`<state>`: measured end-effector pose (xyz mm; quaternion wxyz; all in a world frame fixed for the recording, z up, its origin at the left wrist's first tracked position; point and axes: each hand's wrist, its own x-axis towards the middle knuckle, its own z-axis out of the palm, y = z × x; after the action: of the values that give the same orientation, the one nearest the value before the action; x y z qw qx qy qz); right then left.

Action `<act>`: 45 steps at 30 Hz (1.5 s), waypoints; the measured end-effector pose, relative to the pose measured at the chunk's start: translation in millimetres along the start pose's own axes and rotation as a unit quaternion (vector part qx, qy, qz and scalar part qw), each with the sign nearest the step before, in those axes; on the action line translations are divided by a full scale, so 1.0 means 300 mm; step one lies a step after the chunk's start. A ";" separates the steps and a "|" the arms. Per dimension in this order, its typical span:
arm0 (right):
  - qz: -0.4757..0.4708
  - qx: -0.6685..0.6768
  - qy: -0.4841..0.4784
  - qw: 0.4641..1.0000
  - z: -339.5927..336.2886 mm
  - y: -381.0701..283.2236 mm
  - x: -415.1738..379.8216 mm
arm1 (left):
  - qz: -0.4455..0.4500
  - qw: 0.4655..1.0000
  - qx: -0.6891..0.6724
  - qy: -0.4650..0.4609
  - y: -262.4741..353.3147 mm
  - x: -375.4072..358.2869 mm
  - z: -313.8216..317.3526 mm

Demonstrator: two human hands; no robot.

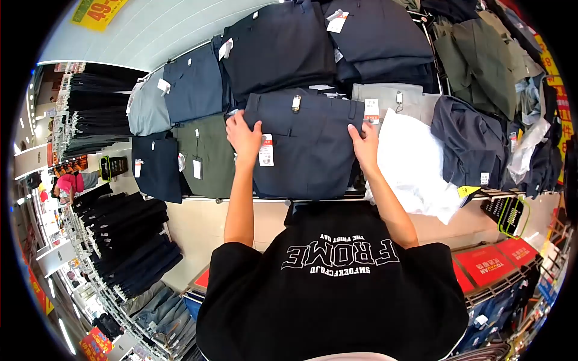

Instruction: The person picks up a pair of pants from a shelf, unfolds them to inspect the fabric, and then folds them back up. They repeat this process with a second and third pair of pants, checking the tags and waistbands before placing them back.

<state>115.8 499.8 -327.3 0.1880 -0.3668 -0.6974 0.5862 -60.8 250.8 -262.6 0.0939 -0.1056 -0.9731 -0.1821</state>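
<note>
At the far left, dark trousers (114, 219) hang in rows on racks, and a person in pink (69, 183) is near a black basket (113, 168). Next, on a shelf (208, 199), grey trousers (149, 105) lie beside blue trousers (192, 84); below them are small dark trousers (155, 168) and green trousers (211, 147) with a white tag.

The left hand (244, 137) is at the left edge of the navy trousers (307, 147), near the waistband, with its thumb over the front and its fingers along the side. The navy trousers lie folded on the front of the shelf between both hands, waistband away from the person, a red and white tag (266, 150) on their left part. Black trousers (277, 51) lie behind them.

The right hand (365, 144) is at the right edge of the navy trousers, its thumb at the side of the front and its other fingers just outside. Neither hand is clenched into a fist; whether they pinch the cloth cannot be told.

Further right come a white garment (409, 165), partly over the shelf's front edge, then a dark garment (466, 141), olive trousers (481, 66) and a green-handled basket (509, 215) below.
</note>
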 end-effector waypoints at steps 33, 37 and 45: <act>-0.597 -0.167 -0.407 0.671 0.409 -0.334 0.208 | 0.354 0.902 -0.220 -0.112 0.235 -0.052 -0.394; -0.637 -0.233 -0.550 0.488 0.518 -0.372 0.126 | 0.340 0.905 -0.224 -0.125 0.239 -0.028 -0.374; -0.359 -0.254 -0.776 0.452 0.603 -0.306 0.047 | 0.289 0.928 -0.214 -0.101 0.246 0.045 -0.400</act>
<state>-45.5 383.1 -285.8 -0.3389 0.4913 -0.7421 0.3052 -38.8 275.5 -124.8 0.0186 -0.4177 -0.8426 -0.3393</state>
